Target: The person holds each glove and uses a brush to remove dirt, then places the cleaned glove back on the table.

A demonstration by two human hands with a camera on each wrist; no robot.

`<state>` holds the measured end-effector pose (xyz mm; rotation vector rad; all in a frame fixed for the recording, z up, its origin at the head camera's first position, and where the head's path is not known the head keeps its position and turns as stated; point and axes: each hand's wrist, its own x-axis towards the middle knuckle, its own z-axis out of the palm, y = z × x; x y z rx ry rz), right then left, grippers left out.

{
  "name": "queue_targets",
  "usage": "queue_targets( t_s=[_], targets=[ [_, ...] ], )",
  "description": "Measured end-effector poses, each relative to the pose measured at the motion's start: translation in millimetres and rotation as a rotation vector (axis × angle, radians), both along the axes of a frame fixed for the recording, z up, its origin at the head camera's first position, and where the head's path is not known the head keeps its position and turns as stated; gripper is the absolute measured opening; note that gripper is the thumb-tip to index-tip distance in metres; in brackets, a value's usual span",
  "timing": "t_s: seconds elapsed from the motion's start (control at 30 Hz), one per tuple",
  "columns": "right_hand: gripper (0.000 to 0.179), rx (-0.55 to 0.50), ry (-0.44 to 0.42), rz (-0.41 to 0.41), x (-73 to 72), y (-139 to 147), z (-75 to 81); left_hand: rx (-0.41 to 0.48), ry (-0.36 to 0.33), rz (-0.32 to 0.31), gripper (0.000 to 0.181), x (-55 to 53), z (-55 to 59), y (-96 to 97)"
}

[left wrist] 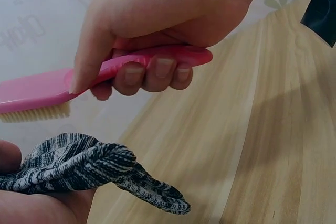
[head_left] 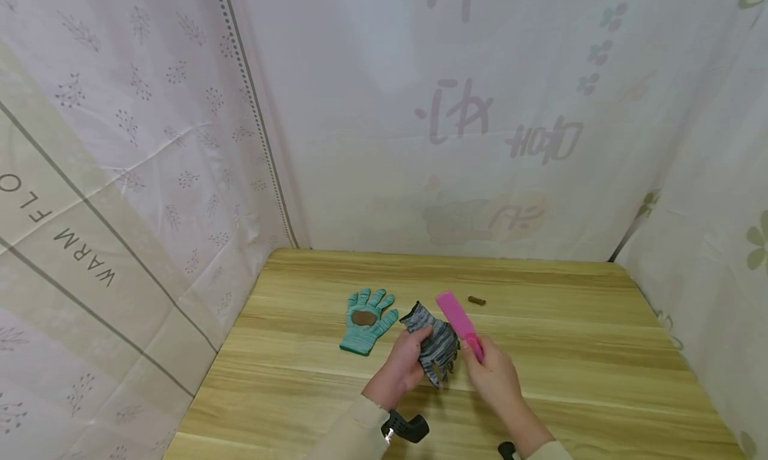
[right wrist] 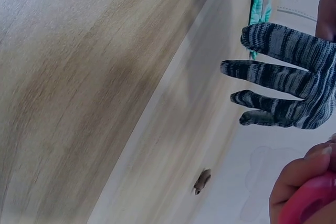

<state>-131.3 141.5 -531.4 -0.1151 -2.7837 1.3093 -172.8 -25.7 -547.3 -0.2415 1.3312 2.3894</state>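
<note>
My left hand (head_left: 405, 361) holds a black-and-grey knitted glove (head_left: 440, 345) above the table, the thumb lying over it and the glove's fingers drooping toward me. In my right hand (head_left: 495, 373) is a pink brush (head_left: 456, 315), its handle gripped by curled fingers. The left wrist view shows the brush's pale bristles (left wrist: 37, 114) facing down, a little above the glove (left wrist: 73, 161) and apart from it. Spread glove fingers (right wrist: 273, 77) appear in the right wrist view. A teal glove (head_left: 363, 323) with a brown patch (head_left: 363, 318) lies flat to the left.
The wooden table (head_left: 288, 393) has a small brown piece (head_left: 477, 301) lying beyond the brush; its kind is unclear. Printed curtains (head_left: 360, 147) hang behind the table and at both sides. Dark wrist devices (head_left: 408, 427) sit on both wrists.
</note>
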Motion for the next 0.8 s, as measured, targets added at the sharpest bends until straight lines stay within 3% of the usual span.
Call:
queue_targets(
  t_s=[0.2, 0.5, 0.8],
  targets=[
    [0.022, -0.010, 0.025, 0.022, -1.2, -5.2, -1.6, 0.001, -0.003, 0.008, 0.037, 1.9, -0.5, 3.0],
    [0.013, -0.067, 0.071, 0.072, 0.4, -17.3, -1.9, 0.062, -0.012, -0.067, 0.042, 7.3, -6.6, 10.1],
    [0.016, -0.122, 0.001, 0.091, 3.4, -26.9, -2.1, 0.129, -0.045, -0.072, 0.050, 14.2, -7.9, 22.7]
  ],
)
